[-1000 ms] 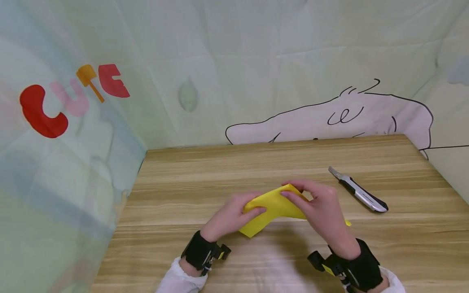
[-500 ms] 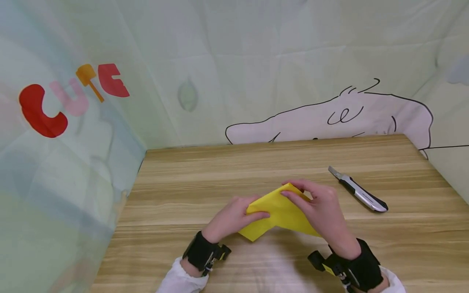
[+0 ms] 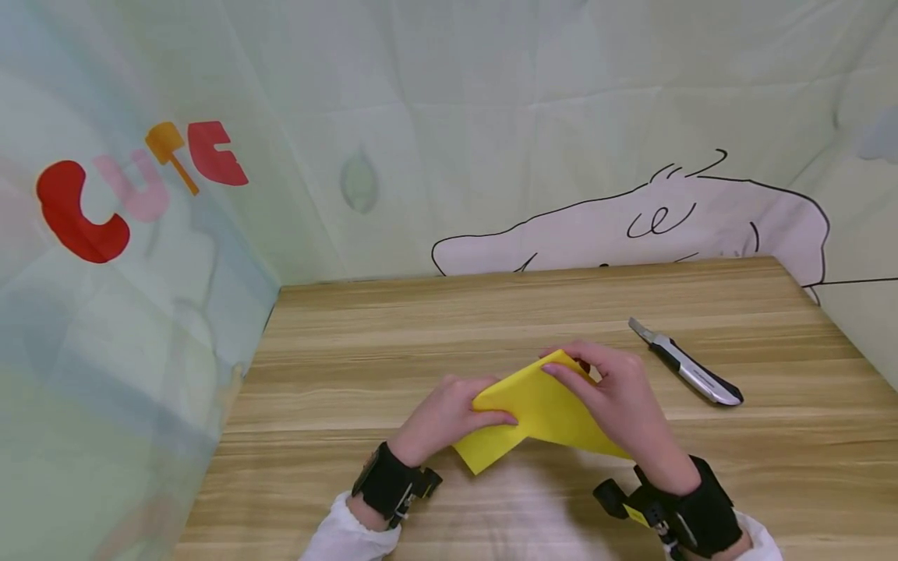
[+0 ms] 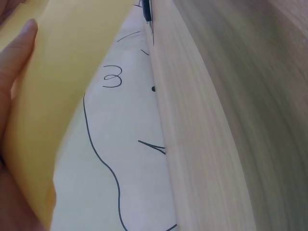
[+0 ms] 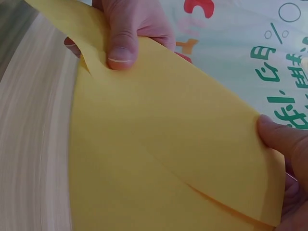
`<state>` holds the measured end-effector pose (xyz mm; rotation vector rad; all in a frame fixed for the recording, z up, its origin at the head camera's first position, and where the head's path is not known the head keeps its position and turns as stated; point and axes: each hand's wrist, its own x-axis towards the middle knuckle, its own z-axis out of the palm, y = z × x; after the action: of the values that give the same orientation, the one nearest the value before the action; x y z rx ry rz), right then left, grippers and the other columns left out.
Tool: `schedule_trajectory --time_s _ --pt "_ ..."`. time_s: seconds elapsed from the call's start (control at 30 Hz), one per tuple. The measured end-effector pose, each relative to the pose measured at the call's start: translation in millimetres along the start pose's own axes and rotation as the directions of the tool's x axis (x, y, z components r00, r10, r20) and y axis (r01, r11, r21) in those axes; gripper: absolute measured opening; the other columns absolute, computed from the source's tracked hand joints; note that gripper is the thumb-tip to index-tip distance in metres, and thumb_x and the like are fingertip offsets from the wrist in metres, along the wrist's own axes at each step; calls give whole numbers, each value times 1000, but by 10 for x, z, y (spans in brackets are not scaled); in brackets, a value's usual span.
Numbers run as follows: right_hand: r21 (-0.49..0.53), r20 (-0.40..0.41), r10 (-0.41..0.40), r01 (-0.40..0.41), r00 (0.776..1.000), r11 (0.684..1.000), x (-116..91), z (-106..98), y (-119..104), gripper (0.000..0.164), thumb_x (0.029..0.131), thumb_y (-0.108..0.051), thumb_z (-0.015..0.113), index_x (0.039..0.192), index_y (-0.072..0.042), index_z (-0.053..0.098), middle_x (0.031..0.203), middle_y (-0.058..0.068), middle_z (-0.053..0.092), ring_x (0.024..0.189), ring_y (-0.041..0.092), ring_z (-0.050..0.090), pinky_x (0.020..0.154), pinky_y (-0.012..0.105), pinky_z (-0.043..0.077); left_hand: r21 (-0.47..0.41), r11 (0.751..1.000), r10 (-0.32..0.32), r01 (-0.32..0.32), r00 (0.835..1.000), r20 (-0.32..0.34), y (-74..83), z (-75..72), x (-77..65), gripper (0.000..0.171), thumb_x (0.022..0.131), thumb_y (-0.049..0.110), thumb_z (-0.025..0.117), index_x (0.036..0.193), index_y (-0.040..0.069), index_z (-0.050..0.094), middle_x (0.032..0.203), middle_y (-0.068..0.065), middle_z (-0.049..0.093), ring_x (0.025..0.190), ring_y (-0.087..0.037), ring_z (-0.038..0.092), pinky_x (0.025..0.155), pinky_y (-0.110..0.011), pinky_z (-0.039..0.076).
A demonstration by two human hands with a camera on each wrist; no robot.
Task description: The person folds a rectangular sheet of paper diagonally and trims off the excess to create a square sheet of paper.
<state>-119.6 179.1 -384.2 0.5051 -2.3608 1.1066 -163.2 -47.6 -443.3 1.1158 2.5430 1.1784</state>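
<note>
A folded sheet of yellow paper (image 3: 547,405) is held between both hands above the table. At its left side my left hand (image 3: 449,417) pinches it, thumb on the near face and fingers behind. My right hand (image 3: 624,397) pinches the upper right corner between thumb and fingers. The right wrist view shows a folded layer of the yellow paper (image 5: 178,130) with a loose edge across it. There the left thumb (image 5: 122,45) presses from the top and the right thumb (image 5: 279,137) from the right. In the left wrist view the yellow paper (image 4: 62,82) hides most of the left hand.
A utility knife (image 3: 691,370) with its blade out lies on the wooden table (image 3: 393,327), right of and beyond the right hand. A printed cloth backdrop (image 3: 337,117) rises behind the table and along its left side.
The paper's lower edge has tilted further into view, showing more of its near face. Its lower left corner has dropped slightly. Both hands keep their grip and barely move; the knife stays still.
</note>
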Motion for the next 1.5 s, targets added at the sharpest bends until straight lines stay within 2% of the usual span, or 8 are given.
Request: schedule_trajectory --time_s 0.23,0.43,0.63,0.9,1.13,1.23,1.33,1.5 --pt "11 12 -11 11 1000 1000 -6 -28 14 23 80 3 78 97 -13 77 80 -8 70 61 3 44 53 19 33 5 1000 -8 8 1000 6 6 7 8 25 88 35 75 101 14 70 74 7 61 59 2 47 55 -10 39" --pt "10 33 -18 17 999 1000 -8 -39 24 24 80 2 79 100 -12 77 84 -6 73 61 3 44 53 18 33 -32 999 -20 20 1000 8 16 7 10 25 88 33 76 101 13 71 75 6 62 60 1 48 56 -12 39" --pt "18 29 -35 35 999 999 -6 -31 26 23 79 3 79 98 -11 76 79 -8 69 62 3 44 53 18 33 -51 998 -32 32 999 -7 18 9 0 23 87 32 77 98 13 71 75 6 63 60 2 49 56 -12 41" --pt "55 -14 -42 43 999 998 -5 -22 9 24 78 7 78 93 -11 77 74 -8 65 59 3 43 50 20 31 -26 1000 -12 11 999 -47 -1 19 -1 22 86 33 77 96 15 70 72 7 61 59 2 48 55 -11 40" --pt "110 -99 -25 36 995 993 -8 -52 66 28 73 13 78 90 -10 78 73 -3 69 55 2 38 46 21 27 -62 998 -26 21 996 -82 -26 -74 -19 32 96 39 62 117 17 71 92 6 72 70 -1 58 64 -16 51" --pt "147 -145 10 12 989 989 -2 -103 100 24 74 13 78 88 -7 78 74 -8 68 56 3 37 46 22 25 -129 991 -51 32 988 -144 -67 -167 -54 30 96 33 65 120 18 73 102 4 76 77 -4 62 70 -19 54" --pt "188 -161 43 -12 986 982 11 -154 126 18 78 11 76 89 -4 77 78 -13 70 60 3 44 51 18 32 -189 981 -90 51 975 -205 -117 -251 -87 25 91 28 71 114 17 76 104 3 77 81 -6 65 74 -19 56" --pt "174 -135 73 -49 988 984 35 -195 135 13 83 8 73 91 -2 76 81 -12 71 70 2 53 61 15 41 -294 950 -185 106 949 -254 -143 -349 -121 25 86 31 76 110 22 79 103 4 78 76 -10 62 64 -15 49"
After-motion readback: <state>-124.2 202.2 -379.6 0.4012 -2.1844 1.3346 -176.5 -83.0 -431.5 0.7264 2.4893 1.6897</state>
